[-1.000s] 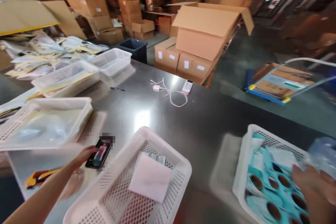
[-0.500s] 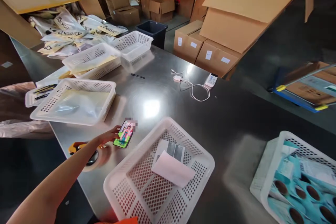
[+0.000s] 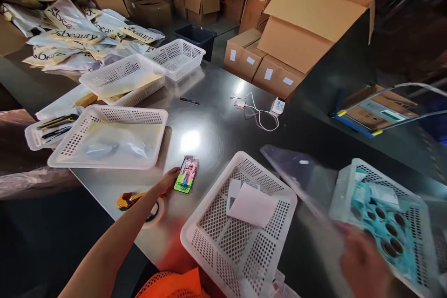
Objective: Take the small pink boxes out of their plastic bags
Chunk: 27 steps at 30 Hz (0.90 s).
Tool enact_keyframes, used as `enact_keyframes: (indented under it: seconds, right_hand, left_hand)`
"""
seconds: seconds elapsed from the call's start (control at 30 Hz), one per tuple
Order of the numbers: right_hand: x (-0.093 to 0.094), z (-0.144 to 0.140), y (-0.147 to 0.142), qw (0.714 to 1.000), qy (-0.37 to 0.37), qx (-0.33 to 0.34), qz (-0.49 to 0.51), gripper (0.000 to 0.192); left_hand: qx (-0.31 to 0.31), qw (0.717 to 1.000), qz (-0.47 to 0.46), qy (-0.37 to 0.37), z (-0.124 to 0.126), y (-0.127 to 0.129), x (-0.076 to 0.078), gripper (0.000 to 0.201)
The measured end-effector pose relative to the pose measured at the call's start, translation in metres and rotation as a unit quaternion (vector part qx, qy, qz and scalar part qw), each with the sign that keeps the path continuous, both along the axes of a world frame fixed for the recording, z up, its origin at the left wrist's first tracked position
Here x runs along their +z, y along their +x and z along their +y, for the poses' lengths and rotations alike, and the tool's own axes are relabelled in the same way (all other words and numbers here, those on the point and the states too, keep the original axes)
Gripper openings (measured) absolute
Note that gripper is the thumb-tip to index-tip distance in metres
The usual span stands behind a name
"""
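My left hand (image 3: 171,180) is closed on a phone (image 3: 186,175) with a lit, colourful screen, at the table's near edge. Beneath my left forearm lies an orange tape dispenser (image 3: 126,200) with its roll of tape. At the lower right my right hand (image 3: 363,258), blurred by motion, grips a clear plastic bag (image 3: 300,172) that stretches out to the left. Between my hands is a white perforated basket (image 3: 209,237) holding a pink sheet (image 3: 254,205) and printed paper. Beside my right hand, another basket (image 3: 340,186) holds teal-wrapped rolls (image 3: 380,214).
White baskets (image 3: 159,144) with plastic bags and a tray of cutters (image 3: 57,123) line the left side. A pen (image 3: 189,101), a charger cable (image 3: 260,118) and a small white device (image 3: 278,105) lie farther back. Cardboard boxes (image 3: 244,51) and a dark bin (image 3: 209,44) stand beyond the table.
My right hand has come into view at the lower right with the clear plastic bag. The view has shifted, and my left hand still holds the phone.
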State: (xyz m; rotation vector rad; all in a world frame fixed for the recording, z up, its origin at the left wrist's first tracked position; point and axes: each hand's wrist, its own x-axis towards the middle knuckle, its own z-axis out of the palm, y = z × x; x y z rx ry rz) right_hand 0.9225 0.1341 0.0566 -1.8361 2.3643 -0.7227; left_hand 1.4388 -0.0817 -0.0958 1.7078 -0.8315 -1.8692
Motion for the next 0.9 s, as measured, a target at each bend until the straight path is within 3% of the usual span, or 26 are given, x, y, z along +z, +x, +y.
enact_keyframes:
  seconds: [0.1, 0.17, 0.23, 0.33, 0.47, 0.57, 0.73, 0.8, 0.9]
  right_hand:
    - [-0.006, 0.002, 0.079, 0.981, 0.063, 0.185, -0.014, 0.023]
    - [-0.008, -0.002, 0.12, 0.966, 0.129, 0.225, -0.017, 0.027]
    - [-0.006, -0.009, 0.152, 0.966, 0.145, 0.21, -0.03, 0.027]
    - [0.004, -0.026, 0.195, 0.973, 0.108, 0.172, -0.108, 0.025]
    - [0.015, -0.068, 0.264, 0.945, 0.083, 0.152, -0.277, 0.031]
    - [0.017, -0.107, 0.312, 0.894, 0.073, 0.146, -0.418, 0.056]
    - [0.016, -0.154, 0.351, 0.729, 0.1, 0.164, -0.657, 0.104]
    - [0.019, -0.16, 0.355, 0.676, 0.109, 0.202, -0.7, 0.104]
    - [0.025, -0.159, 0.355, 0.647, 0.111, 0.233, -0.718, 0.089]
  left_hand:
    - [0.016, 0.999, 0.02, -0.038, -0.005, 0.003, 0.012, 0.03]
    - [0.028, 0.996, 0.035, -0.071, -0.011, 0.008, 0.026, 0.035]
    - [0.042, 0.992, 0.049, -0.106, -0.02, 0.015, 0.045, 0.043]
    - [0.058, 0.983, 0.068, -0.159, -0.035, 0.026, 0.078, 0.051]
    - [0.065, 0.971, 0.092, -0.212, -0.046, 0.03, 0.116, 0.047]
    - [0.056, 0.965, 0.108, -0.233, -0.044, 0.023, 0.136, 0.043]
    - [0.036, 0.961, 0.119, -0.246, -0.024, 0.01, 0.157, 0.04]
    - [0.027, 0.961, 0.117, -0.249, -0.013, 0.007, 0.162, 0.039]
    - [0.013, 0.961, 0.105, -0.254, 0.002, 0.001, 0.168, 0.04]
